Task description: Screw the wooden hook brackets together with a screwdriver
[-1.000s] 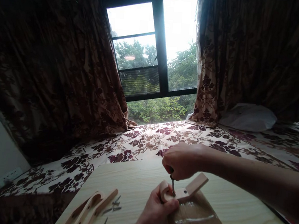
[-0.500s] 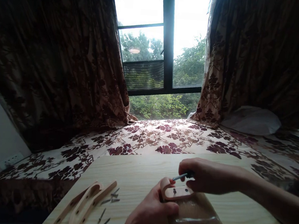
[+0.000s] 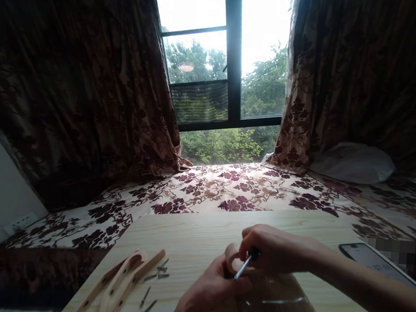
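Note:
A curved pale wooden hook [image 3: 231, 255] rests at the end of a brown, shiny-wrapped block [image 3: 275, 305]. My left hand [image 3: 206, 288] is closed round the hook's curled end, its thumb lying along the near side. Held in my right hand [image 3: 276, 250] is a screwdriver [image 3: 243, 268] with a dark handle; its metal shaft slants down and left, the tip close to my left thumb. My right hand and the tool cover most of the hook's flat face, so its holes are hidden. Whether the tip touches a screw I cannot tell.
Several more wooden hooks [image 3: 126, 277] lie on the pale wooden board [image 3: 184, 231] at the left, beside several loose screws [image 3: 163, 269]. A phone [image 3: 362, 254] lies behind my right forearm. Beyond the board spreads a floral cloth [image 3: 227, 186] below a window.
My right hand has moved slightly left and swung the screwdriver, so its shaft now points down-left across the hook. The phone has come into sight. My left hand keeps its hold.

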`<state>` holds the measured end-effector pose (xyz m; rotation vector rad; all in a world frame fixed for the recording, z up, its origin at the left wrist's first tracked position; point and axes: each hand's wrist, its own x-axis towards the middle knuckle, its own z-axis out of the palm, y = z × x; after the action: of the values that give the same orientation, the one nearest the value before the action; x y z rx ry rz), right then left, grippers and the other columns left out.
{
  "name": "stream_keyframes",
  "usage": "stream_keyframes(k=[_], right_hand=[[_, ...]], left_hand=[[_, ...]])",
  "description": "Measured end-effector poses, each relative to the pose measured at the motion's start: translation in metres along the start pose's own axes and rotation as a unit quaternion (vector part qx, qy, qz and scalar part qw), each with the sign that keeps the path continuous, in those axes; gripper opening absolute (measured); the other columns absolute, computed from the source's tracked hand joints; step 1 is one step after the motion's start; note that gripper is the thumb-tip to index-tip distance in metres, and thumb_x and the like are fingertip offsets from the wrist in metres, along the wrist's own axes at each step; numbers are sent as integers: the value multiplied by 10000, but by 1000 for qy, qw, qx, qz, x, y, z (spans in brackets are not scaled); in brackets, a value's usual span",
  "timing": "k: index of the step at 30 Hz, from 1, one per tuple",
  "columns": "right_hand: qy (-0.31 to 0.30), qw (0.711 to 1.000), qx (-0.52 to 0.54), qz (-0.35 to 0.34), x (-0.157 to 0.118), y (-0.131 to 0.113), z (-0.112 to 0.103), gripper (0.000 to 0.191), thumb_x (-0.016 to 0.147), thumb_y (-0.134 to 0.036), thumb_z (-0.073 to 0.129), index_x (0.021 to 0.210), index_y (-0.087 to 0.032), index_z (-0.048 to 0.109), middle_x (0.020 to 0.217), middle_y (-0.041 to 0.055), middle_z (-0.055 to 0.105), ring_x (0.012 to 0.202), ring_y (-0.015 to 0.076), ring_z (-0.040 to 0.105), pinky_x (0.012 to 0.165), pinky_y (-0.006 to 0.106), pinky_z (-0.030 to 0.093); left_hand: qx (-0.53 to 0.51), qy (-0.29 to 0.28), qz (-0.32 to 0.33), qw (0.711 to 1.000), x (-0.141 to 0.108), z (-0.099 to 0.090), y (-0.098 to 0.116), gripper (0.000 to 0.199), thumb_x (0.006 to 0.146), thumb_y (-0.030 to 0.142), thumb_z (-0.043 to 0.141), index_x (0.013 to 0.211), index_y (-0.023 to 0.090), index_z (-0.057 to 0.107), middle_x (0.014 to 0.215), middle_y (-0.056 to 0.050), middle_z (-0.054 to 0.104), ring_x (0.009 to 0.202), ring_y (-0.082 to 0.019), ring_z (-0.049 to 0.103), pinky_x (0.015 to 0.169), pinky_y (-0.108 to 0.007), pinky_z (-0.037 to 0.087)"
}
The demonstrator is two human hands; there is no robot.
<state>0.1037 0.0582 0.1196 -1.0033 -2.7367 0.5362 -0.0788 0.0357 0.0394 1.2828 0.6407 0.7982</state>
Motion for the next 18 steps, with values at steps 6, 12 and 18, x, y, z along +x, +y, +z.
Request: stream_keyframes(k=[6, 12, 18], right_hand=[[-3, 1000, 13, 27, -11, -3, -15, 289, 704, -192, 615, 987, -181, 672, 802, 17, 625, 634, 116, 503, 553, 217, 363], [-42, 990, -1, 135, -37, -5, -62, 308, 672, -83, 518, 948, -189, 607, 816, 10, 615, 693, 143, 515, 574, 223, 378], [-53, 987, -90, 124, -38, -16, -84, 288, 719, -92, 519, 960, -170, 657, 881, 61, 664, 749, 185, 580, 622, 247, 401]], left_hand=[[-13, 39, 12, 999, 1, 0, -6, 445, 605, 359, 818, 915, 178, 555, 717, 53, 449, 660, -90, 348, 619, -214, 281], [3, 101, 42, 994, 6, 4, -12, 368, 601, 425, 791, 787, 160, 615, 732, 24, 471, 704, -115, 374, 640, -231, 289], [17, 121, 49, 991, 12, 7, -17, 289, 651, 399, 769, 745, 169, 621, 745, 20, 509, 707, -114, 398, 657, -235, 294]])
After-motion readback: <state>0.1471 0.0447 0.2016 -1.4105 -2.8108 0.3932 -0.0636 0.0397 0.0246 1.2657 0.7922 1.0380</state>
